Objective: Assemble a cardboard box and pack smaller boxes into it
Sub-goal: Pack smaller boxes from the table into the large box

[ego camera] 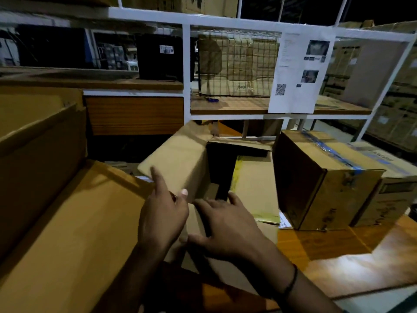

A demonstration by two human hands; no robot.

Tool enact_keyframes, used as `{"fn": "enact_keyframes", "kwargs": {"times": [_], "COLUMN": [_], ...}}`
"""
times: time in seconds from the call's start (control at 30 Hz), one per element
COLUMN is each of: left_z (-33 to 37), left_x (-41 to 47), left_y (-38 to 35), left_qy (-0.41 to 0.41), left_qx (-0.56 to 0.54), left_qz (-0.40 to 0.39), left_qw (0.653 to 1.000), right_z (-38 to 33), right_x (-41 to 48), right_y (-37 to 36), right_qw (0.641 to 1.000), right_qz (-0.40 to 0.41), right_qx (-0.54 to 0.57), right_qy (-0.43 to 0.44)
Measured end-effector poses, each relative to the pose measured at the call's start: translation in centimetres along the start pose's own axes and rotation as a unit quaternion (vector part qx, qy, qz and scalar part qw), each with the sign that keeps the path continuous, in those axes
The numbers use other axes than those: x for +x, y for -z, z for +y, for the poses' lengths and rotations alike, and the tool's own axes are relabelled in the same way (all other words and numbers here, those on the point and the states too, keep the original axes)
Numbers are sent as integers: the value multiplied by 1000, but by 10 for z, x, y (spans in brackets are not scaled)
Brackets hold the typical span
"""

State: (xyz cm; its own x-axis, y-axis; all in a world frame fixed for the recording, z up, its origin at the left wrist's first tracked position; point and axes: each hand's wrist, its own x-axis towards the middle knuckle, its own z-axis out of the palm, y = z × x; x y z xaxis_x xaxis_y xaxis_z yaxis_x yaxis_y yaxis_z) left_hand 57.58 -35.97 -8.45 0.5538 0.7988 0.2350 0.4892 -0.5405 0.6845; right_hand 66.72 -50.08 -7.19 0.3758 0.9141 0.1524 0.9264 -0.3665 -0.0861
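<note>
A: What takes up the most room?

B: The white metal shelving (186,71) across the back, with wooden boards. A wire cage (237,64) holding cardboard stands on its middle shelf, and a black box with a barcode label (161,57) sits to the left of that.

A: And nearer?

B: A big flat cardboard sheet (74,222) slopes across the lower left. In the middle is the cardboard box being assembled (180,163), half-formed, lying on the wooden table (338,256); its dark inside gapes toward the right and one flap (241,143) hangs over the opening.

A: Anything packed in it?

B: I cannot tell; the inside is too dark. A sealed box with blue tape (325,177) stands on the table to its right, apart from it.

A: The paper?

B: A printed sheet with a QR code (297,73) hangs from the shelf frame, right of the cage.

A: The hands?

B: The left hand (162,215) lies against the box's near panel, forefinger stretched forward, thumb raised. The right hand (230,229) is spread flat, fingers apart, pressing down on cardboard at the box's near edge; a dark band (292,281) circles its wrist. Neither grips anything
</note>
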Motion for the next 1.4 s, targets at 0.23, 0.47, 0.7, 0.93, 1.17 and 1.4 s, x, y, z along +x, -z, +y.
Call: {"fn": "enact_keyframes", "kwargs": {"times": [0.23,0.47,0.7,0.93,1.17,1.4], "left_z": [6,0,-3,5,-6,-40], "left_x": [-36,8,45,24,33,61], "left_y": [28,46,0,-62,-62,-35], "left_qy": [9,-200,-361,-334,-425,-405], "left_qx": [104,148,109,-3,84,182], "left_qz": [-35,-127,-173,72,63,110], "left_qw": [994,960,910,940,899,889], "right_z": [4,67,111,47,78,118], "right_x": [-11,-24,-9,-4,-12,-16], "right_y": [-4,-8,6,16,22,43], "right_qw": [993,932,962,995,991,985], "right_qz": [89,167,119,-81,-112,-141], "right_qx": [-7,197,208,52,68,64], "right_qy": [76,256,134,-1,-3,-75]}}
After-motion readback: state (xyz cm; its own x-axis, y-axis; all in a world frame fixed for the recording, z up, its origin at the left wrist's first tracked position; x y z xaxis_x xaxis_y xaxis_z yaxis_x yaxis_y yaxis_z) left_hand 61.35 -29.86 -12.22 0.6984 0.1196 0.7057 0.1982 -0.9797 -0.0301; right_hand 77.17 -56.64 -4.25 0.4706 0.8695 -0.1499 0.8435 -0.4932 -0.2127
